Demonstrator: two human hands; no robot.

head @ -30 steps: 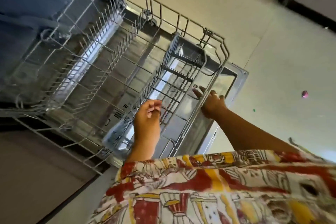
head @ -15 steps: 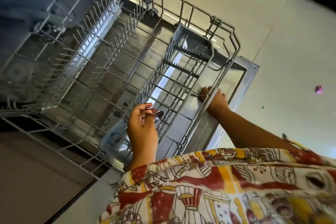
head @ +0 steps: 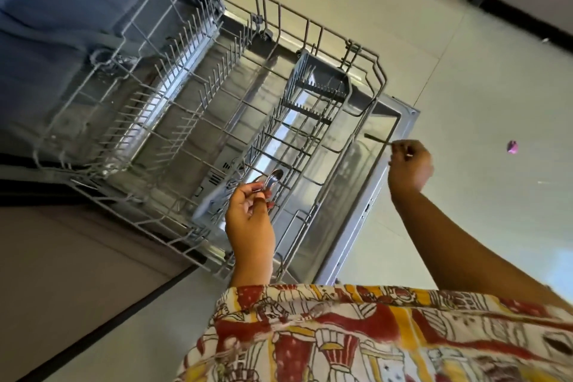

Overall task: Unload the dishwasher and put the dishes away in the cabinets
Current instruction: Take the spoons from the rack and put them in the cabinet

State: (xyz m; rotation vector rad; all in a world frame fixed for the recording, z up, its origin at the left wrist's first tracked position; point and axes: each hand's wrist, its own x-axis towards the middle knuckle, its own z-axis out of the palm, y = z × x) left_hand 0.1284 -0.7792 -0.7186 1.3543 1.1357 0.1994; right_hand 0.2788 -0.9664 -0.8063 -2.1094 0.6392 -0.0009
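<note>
Left grip: closed round shiny steel spoons, bowls jutting past the fingertips, above the near end of the grey wire dishwasher rack. Right grip: pinching a thin dark metal utensil by one end, shaft pointing left over the rack's right rim; type too blurred to tell. Rack pulled out over the open stainless-steel dishwasher door. Grey plastic cutlery basket in the rack's far right corner, beyond both grips. Small pink object on the pale tiled floor, apart from the right grip. Red-and-yellow patterned garment across the bottom.
</note>
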